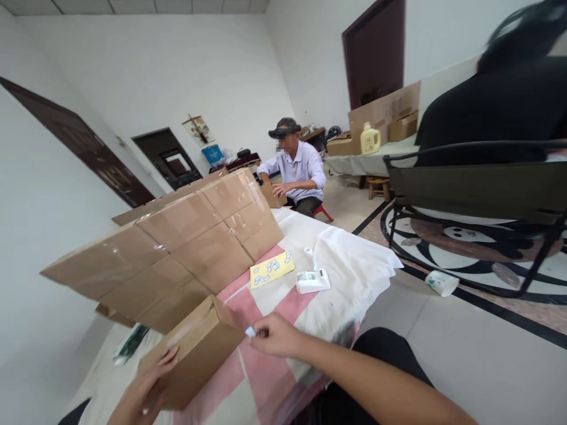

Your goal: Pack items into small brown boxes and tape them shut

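We see a plain brown cardboard box (201, 359) left of centre at the bottom of the frame, its visible faces closed, its length slanting up rightward. Near the frame's lower middle, just beside the box's right end, we see a small pale-blue piece (250, 332).

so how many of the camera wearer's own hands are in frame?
2: the left hand rests on the near cardboard box; the right hand, just right of it, pinches a small pale piece.
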{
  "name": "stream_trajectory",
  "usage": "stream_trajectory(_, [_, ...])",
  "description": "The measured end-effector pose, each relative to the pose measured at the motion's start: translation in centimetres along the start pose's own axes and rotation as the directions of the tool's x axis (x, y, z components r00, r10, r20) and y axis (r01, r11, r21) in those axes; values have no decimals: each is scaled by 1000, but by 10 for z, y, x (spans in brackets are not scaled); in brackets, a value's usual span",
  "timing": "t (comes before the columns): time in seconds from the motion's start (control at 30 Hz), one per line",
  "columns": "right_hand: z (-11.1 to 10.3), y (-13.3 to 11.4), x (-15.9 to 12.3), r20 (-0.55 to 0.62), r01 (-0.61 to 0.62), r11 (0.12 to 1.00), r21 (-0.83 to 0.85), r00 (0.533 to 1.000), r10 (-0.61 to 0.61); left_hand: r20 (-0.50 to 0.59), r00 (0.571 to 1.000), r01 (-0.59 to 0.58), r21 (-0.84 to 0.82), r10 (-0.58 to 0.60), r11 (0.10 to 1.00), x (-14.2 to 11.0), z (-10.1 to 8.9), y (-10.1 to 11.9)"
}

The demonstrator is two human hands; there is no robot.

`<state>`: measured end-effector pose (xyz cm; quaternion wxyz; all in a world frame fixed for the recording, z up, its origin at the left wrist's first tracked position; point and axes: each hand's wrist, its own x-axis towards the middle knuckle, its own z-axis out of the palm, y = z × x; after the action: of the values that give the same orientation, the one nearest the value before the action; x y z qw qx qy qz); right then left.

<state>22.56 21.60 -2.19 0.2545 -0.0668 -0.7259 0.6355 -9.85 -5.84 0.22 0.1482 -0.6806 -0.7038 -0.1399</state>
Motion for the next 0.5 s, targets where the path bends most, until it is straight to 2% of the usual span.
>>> stream_trajectory(0.1, [3, 8, 2, 23, -92, 992, 88, 996, 91, -25, 1000, 4, 58, -3, 998, -24, -34, 18])
stream_trajectory(0.17, [10, 11, 4, 70, -227, 956, 184, 973, 218, -85, 993, 93, 130, -82, 987, -26, -49, 36])
stream_trajectory(0.23, [19, 12, 7, 159, -366, 890, 273, 929, 333, -185, 963, 224, 148, -195, 963, -20, -53, 52])
stream_trajectory(0.3, [30, 13, 9, 271, -466, 814, 347, 880, 389, -243, 933, 300, 110, -267, 948, -10, -48, 62])
stream_trajectory(0.43, [49, 21, 12, 405, -613, 667, 423, 786, 467, -119, 938, 336, 65, -327, 940, 5, -22, 69])
stream_trajectory(0.5, [58, 26, 14, 439, -643, 621, 448, 763, 474, -106, 923, 378, 63, -371, 924, 6, -10, 72])
